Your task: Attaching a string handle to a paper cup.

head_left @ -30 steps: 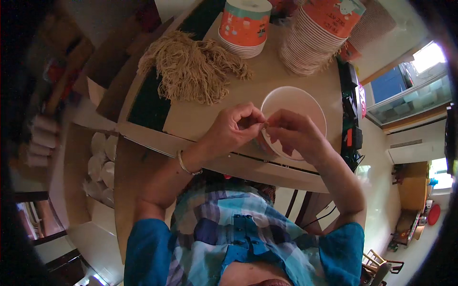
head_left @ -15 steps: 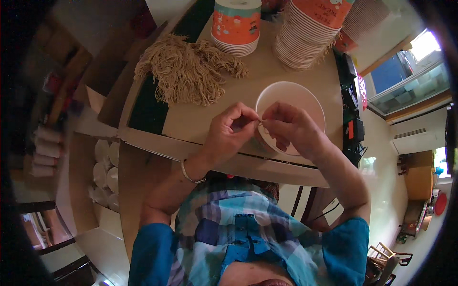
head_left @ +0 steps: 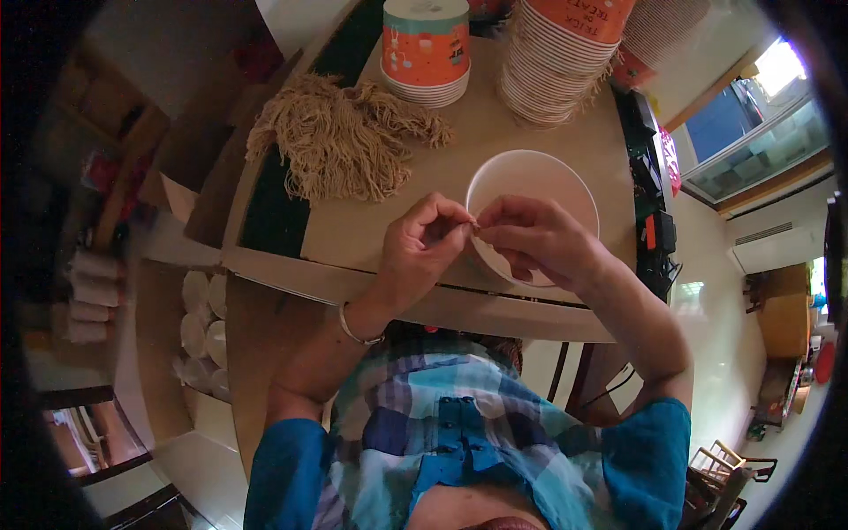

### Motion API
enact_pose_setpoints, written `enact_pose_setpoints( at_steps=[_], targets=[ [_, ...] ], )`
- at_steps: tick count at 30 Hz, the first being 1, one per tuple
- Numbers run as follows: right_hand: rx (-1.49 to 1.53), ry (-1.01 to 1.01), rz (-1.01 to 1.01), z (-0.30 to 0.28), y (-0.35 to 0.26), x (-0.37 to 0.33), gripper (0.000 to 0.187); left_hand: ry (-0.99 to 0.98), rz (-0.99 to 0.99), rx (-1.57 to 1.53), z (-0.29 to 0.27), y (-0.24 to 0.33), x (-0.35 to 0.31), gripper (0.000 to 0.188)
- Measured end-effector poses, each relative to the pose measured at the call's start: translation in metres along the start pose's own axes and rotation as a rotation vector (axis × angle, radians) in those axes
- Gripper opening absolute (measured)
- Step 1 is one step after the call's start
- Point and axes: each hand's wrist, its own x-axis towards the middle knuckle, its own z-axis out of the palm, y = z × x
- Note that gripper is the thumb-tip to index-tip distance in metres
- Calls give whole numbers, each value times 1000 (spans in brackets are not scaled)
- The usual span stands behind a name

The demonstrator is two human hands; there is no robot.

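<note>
My left hand [head_left: 426,240] and my right hand [head_left: 541,237] meet fingertip to fingertip at the left rim of a white paper bucket [head_left: 539,172]. Both are closed in a pinch on a tiny end of tan cord [head_left: 475,226]; most of the cord is hidden by my fingers. The bucket stands mouth up and tilts slightly toward me, near the table's front edge. My right hand's lower fingers hang over its mouth. A heap of tan cords [head_left: 340,146] lies beyond my left hand.
A short stack of orange and teal paper buckets [head_left: 426,55] stands at the back, a taller stack [head_left: 552,71] to its right. Black devices [head_left: 649,199] line the table's right edge. Left of the cardboard-covered table [head_left: 353,231], an open carton holds white round items [head_left: 196,331].
My hands keep their pinch at the bucket rim, with the fingertips shifted slightly. The whole view has moved a little; the bucket and cord heap stay in place.
</note>
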Motion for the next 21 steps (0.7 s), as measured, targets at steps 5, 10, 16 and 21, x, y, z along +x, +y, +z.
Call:
enact_pose_setpoints(
  at_steps=[5, 10, 16, 21],
  targets=[
    [-47, 6, -33, -2, 3, 2, 9, 2, 1, 39, 0, 3, -1, 9],
    [-95, 67, -44, 5, 0, 0, 7, 43, -46, -22, 0, 2, -6, 9],
    [-76, 69, -66, 5, 1, -1, 8, 216, -3, -93, 3, 14, -9, 17],
    [-223, 132, -96, 12, 0, -1, 8, 72, 15, -34, 5, 9, -8, 20]
  ],
)
